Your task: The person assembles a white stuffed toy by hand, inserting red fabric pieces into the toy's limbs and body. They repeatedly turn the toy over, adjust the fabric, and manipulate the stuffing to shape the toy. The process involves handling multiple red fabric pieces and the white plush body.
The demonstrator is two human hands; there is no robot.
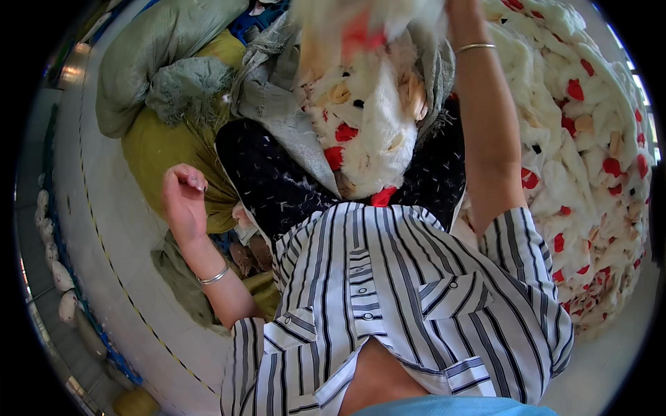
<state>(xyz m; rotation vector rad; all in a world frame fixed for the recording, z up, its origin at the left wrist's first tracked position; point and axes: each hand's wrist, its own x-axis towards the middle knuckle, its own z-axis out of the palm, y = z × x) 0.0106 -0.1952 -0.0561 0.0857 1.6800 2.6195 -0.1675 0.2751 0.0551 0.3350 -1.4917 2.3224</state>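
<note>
My left hand [184, 197] is raised beside my left knee, over an olive-yellow sack. Its fingers are loosely curled, and nothing shows in the palm. My right arm reaches far forward, and the right hand [463, 10] is cut off by the upper edge, its fingers out of sight. Next to it, a white plush piece with a red patch [361, 31] hangs blurred by motion. Between my thighs lies a heap of white plush pieces [374, 149] with red, beige and black parts, in the mouth of a grey woven sack [277, 114].
A large mound of similar white plush pieces [555, 201] rises at my right. Stuffed grey-green [166, 41] and olive-yellow sacks [163, 156] stand at the left. Farther left, a striped line [104, 249] runs across the pale floor. Lint clings to my black trousers [267, 170].
</note>
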